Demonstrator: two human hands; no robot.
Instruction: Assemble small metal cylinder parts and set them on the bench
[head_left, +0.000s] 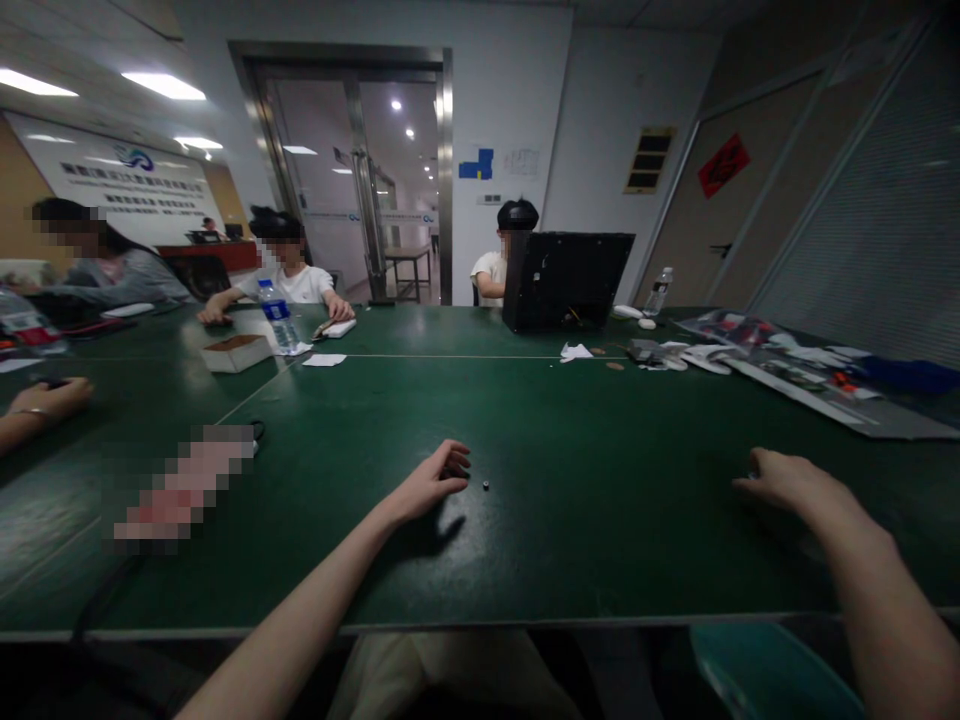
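A tiny dark object with a pale centre (486, 485), too small to name, lies on the green tabletop (585, 560). Just left of it, my left hand (429, 482) hovers over the table, casting a shadow. Its fingers are bent and the thumb stands apart from them, with nothing visible between. Well over to the right is my right hand (787, 480), back up and low over the table. Its thumb and fingers are drawn together at the tips, where a hint of something small shows that I cannot make out.
A lidless box (238, 354) and a water bottle (277, 318) stand at far left; a blurred flat thing with a cable lies nearer. At the back is a black case (570, 280). Clutter on a board (817, 380) fills far right. Other people sit around; one's hand (52, 400) is at left.
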